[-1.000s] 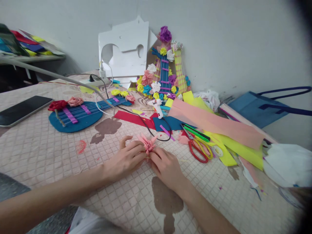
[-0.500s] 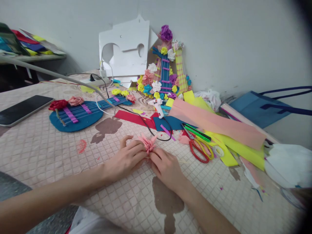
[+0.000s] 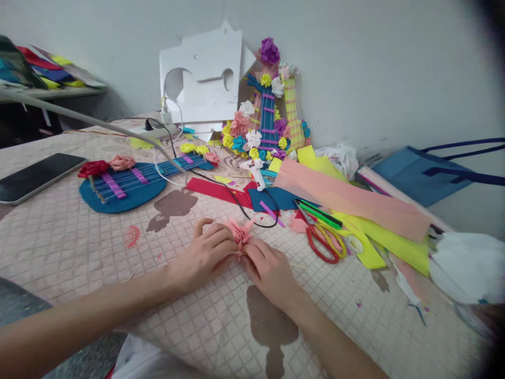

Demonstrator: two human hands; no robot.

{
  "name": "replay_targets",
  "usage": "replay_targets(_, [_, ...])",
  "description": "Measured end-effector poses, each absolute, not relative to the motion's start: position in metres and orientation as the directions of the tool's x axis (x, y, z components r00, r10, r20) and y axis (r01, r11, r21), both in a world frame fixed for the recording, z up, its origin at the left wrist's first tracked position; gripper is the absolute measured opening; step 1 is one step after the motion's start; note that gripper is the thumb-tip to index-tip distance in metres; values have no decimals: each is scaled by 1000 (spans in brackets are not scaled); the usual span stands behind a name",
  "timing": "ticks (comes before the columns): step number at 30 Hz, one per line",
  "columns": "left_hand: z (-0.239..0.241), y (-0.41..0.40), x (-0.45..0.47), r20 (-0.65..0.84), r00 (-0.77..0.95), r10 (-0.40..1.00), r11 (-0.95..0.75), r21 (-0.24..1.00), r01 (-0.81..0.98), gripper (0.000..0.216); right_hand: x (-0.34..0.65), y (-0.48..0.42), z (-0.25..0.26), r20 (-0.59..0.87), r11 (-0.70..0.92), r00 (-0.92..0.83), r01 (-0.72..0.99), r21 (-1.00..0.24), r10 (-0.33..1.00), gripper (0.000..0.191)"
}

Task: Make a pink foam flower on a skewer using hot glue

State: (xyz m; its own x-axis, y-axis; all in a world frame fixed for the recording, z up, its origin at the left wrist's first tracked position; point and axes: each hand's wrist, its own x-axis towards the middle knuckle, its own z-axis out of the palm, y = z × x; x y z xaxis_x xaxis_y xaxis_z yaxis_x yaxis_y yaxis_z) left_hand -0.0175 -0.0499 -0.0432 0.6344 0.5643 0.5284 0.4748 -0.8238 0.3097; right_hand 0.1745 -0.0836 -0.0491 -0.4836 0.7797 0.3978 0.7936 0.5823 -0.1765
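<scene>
A small pink paper flower stands on the patterned table cover in front of me. My left hand pinches its left side with curled fingers. From the right, my right hand grips the base, fingers pressed together. Both hands rest on the table, touching each other at the flower.
Red-handled scissors, green pens and pink and yellow paper sheets lie to the right. A white glue gun with a black cord sits behind. A blue paper guitar and a phone lie left. Decorated guitars lean on the wall.
My left index finger has curled in a little more; otherwise both hands stay on the flower in the same spot.
</scene>
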Motion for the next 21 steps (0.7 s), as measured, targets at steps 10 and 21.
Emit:
replay_targets(10, [-47, -49, -18, 514, 647, 563, -825, 305, 475, 13, 175, -85, -48, 377, 574, -478, 794, -201, 793, 12])
replay_targets(21, [-44, -49, -19, 477, 661, 579, -815, 331, 476, 13, 174, -86, -49, 369, 566, -471, 797, -211, 801, 16])
